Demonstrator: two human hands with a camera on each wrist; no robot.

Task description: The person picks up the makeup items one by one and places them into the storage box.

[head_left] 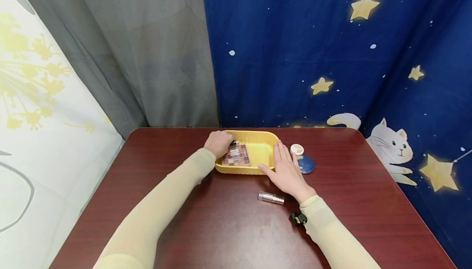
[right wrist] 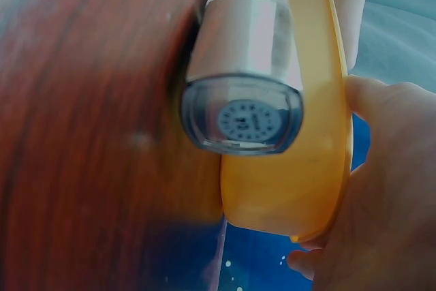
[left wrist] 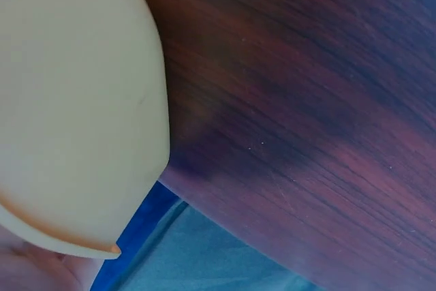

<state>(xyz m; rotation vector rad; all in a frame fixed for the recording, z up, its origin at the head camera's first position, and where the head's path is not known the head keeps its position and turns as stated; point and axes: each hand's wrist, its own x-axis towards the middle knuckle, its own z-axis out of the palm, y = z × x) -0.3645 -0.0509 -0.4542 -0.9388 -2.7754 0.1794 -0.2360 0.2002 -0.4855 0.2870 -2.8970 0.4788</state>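
A yellow plastic basket [head_left: 259,150] stands near the table's far edge. Over its left end, my left hand [head_left: 218,143] reaches inside with curled fingers on a small black tube [head_left: 234,142]; most of the tube is hidden. Below it lies an eyeshadow palette [head_left: 237,156] in the basket. My right hand [head_left: 288,175] rests against the basket's right end, fingers straight along the rim and thumb at the near side. In the right wrist view that hand [right wrist: 381,182] touches the rim. In the left wrist view the basket wall [left wrist: 82,100] covers most of the left hand.
A silver lipstick-like tube [head_left: 271,197] lies on the table in front of the basket. Right of the basket sit a blue round compact [head_left: 306,165] and a small round pot [head_left: 296,149] with coloured sections. Curtains [head_left: 273,56] hang behind the table [head_left: 221,228].
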